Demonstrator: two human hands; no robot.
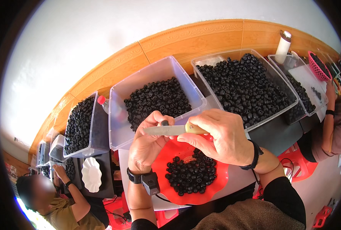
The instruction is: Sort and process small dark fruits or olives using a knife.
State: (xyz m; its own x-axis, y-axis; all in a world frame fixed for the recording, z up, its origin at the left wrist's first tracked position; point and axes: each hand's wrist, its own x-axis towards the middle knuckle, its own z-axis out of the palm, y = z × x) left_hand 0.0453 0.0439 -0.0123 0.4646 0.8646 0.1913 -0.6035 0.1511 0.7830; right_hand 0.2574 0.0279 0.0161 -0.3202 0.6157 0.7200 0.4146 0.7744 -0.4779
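White wall above, band of orange patterned tile below it, long dark table (281,134) along the tile; head view only.

Centre, near the lower edge: red scalloped plastic plate (222,180) heaped with small black round fruits (191,172); above the plate, left hand (147,143) raised, fingers curled, thumb and fingertips pinched shut on one small black fruit (165,123); black wristband with a small black box on that wrist. Right hand (224,138) just beside it, grip fully closed around the pale handle of a short steel-bladed knife (170,130); blade pointing left, lying across the left fingers just under the pinched fruit; black band on the right wrist too.

Behind the hands: clear plastic tub (118,126) part-filled with black fruits; to its right a wider clear plastic tub (262,67) nearly full; further tubs to either side; white bottle (284,44) against the tile at upper right; pink mesh basket (318,67) beyond.

Lower left: another person (59,203) seated, white scalloped plate (91,174) near them; right edge: second person's arm (329,115).
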